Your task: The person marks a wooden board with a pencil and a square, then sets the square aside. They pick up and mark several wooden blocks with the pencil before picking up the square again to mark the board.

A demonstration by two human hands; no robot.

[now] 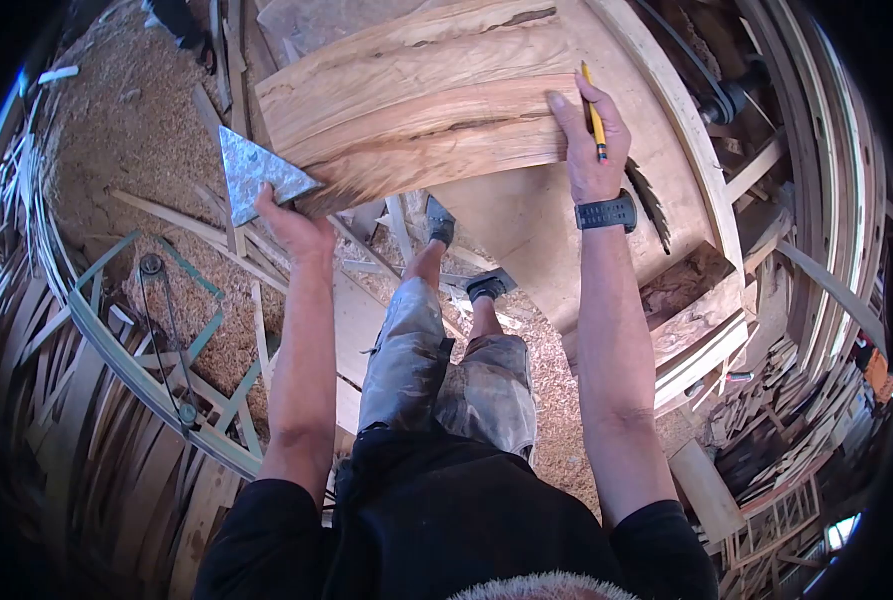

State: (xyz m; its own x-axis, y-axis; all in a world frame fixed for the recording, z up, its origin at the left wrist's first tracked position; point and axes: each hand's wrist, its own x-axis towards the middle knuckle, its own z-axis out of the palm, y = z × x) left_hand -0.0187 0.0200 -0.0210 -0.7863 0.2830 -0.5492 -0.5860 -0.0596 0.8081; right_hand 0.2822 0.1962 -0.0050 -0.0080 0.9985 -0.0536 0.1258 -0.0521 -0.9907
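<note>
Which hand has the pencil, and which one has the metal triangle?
The right hand, the one with the wristwatch, holds the yellow pencil while resting on the wood slab. The left hand grips the grey metal triangle at the slab's end.

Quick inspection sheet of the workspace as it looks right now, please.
Surface: saw table carries the plank.
Job's things: wooden plank; metal triangle at its end; yellow pencil.
Clutter: offcuts and sawdust on the floor.
Hands: left hand grips the triangle; right hand rests on the plank, pencil between fingers.
Cables: nothing seen.
Surroundings: saw blade near the right wrist; stacked timber.
</note>
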